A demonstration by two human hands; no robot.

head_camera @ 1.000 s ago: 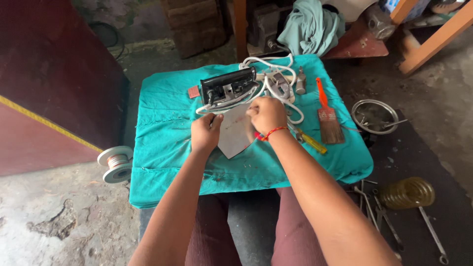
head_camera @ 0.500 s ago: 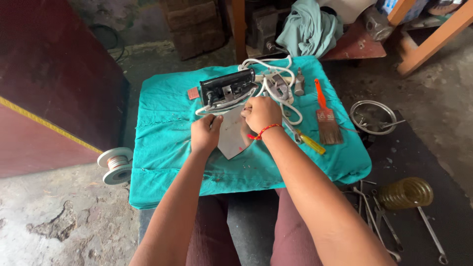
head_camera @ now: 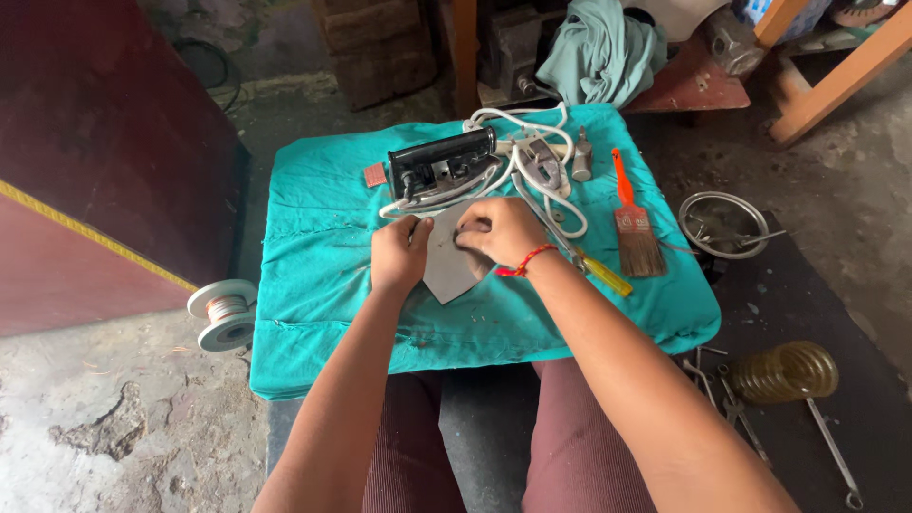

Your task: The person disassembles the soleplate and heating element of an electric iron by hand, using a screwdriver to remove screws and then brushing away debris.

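Observation:
A grey pointed metal plate [head_camera: 450,275], shaped like an iron's sole, lies on a teal cloth [head_camera: 323,266] that covers a low table. My left hand [head_camera: 397,253] grips its left edge. My right hand [head_camera: 503,232], with a red thread band on the wrist, presses on its upper right part with bent fingers. Just beyond the hands lies a black iron body [head_camera: 439,165] on its side, with a white cord [head_camera: 532,142] looped around it.
A yellow-handled screwdriver [head_camera: 598,274] and an orange-handled paintbrush [head_camera: 635,228] lie right of my hands. A small metal part [head_camera: 581,158] sits near the cord. On the floor: a wire spool [head_camera: 224,313], a metal bowl [head_camera: 724,224], a brass coil [head_camera: 785,372], wrenches [head_camera: 731,408].
Both hands stay on the grey plate. My right hand has shifted slightly lower over the plate; the left hand has barely moved.

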